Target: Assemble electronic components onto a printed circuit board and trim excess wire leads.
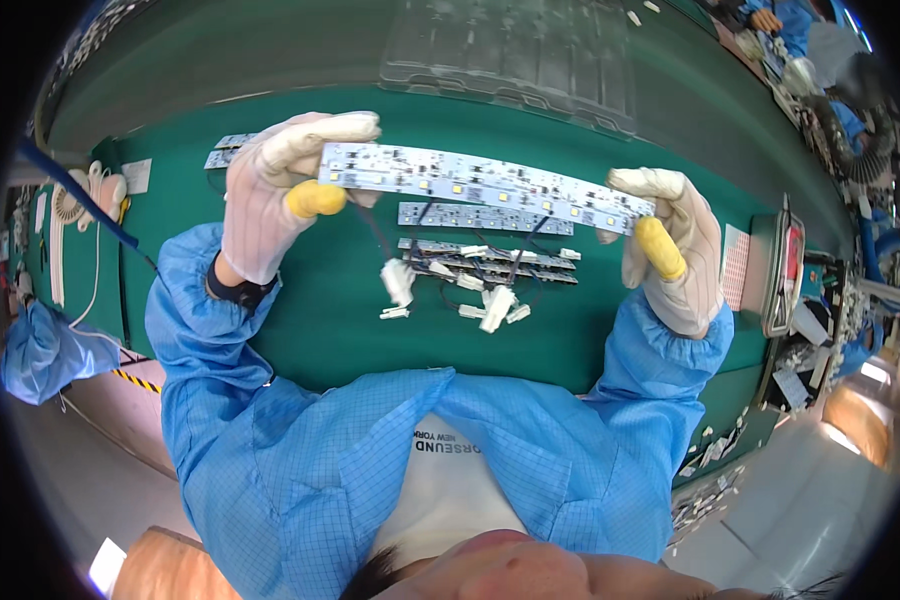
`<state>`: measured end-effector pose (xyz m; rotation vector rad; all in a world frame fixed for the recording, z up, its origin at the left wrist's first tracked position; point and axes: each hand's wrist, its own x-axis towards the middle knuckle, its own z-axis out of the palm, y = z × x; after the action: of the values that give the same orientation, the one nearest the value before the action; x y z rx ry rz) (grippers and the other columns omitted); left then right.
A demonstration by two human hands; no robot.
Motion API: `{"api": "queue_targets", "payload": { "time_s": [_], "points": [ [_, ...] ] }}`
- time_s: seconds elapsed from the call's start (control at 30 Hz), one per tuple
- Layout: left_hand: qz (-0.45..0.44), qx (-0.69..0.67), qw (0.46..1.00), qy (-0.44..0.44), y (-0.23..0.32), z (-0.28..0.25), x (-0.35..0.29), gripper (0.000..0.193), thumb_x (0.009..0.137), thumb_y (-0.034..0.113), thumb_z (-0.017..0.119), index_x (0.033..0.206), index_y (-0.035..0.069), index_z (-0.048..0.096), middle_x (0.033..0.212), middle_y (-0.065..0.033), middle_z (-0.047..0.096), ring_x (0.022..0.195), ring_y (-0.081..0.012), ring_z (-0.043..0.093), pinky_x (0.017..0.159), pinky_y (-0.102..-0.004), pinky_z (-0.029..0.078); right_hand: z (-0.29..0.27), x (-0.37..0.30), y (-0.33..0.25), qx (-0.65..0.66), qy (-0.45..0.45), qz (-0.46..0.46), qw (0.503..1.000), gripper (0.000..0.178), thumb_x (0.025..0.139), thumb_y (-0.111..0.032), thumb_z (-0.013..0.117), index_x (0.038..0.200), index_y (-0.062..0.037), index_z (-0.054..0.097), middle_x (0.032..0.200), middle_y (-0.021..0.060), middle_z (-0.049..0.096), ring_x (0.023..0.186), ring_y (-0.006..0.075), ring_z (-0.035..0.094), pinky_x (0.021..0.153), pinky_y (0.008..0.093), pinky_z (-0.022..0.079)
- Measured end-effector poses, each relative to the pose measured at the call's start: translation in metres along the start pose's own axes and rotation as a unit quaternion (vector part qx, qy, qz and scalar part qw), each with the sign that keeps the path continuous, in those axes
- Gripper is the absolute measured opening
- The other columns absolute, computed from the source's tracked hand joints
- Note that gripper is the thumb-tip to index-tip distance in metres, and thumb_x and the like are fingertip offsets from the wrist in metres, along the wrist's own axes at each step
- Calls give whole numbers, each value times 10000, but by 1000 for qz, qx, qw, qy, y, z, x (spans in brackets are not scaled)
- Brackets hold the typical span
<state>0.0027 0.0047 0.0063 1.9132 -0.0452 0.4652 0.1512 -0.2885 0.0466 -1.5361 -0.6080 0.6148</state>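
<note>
Between my two gloved hands I hold up a long white LED circuit board strip point(480, 184), dotted with small yellow LEDs and dark components. My left hand point(288, 178) grips its left end, yellow-capped thumb on the near side. The right end is pinched by my right hand point(675, 240), also with a yellow thumb cap. Dark wires with white connectors point(398, 282) hang below the strip. On the green table lie more LED strips point(490, 262) with wires and white plugs, just below the raised one. Part of another strip pair point(227, 150) shows behind my left hand.
A clear plastic tray point(510, 75) stands beyond the far table edge. At the right are a clear box point(782, 270) and a printed sheet point(736, 265). A blue cable point(80, 195) crosses the left side. Other people in blue work at both sides.
</note>
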Motion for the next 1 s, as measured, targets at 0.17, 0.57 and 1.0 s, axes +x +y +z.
{"api": "queue_targets", "payload": {
  "time_s": [0.17,0.57,1.0],
  "points": [
    [20,24,999,12,-6,-1,0,643,790,556,587,1119,3,609,1015,-146,653,790,-177,659,711,-273,509,-1,-2,4,8,8,-19,1000,508,813,-350,698,1118,27,545,907,123,623,510,68,480,411,165,306],
    [-47,27,998,8,-10,-4,4,684,810,568,579,1163,-18,583,1049,-133,650,797,-154,661,678,-213,523,-3,-6,-5,0,-32,-10,999,542,807,-355,704,1141,37,535,909,107,634,550,68,515,429,177,331],
    [-59,53,997,-2,-13,0,4,727,811,633,529,1167,3,597,1088,-120,651,794,-144,658,722,-231,506,-5,-10,-10,5,-58,-24,998,438,830,-252,647,1158,16,535,962,119,642,513,49,482,423,174,348]
  ]
}}
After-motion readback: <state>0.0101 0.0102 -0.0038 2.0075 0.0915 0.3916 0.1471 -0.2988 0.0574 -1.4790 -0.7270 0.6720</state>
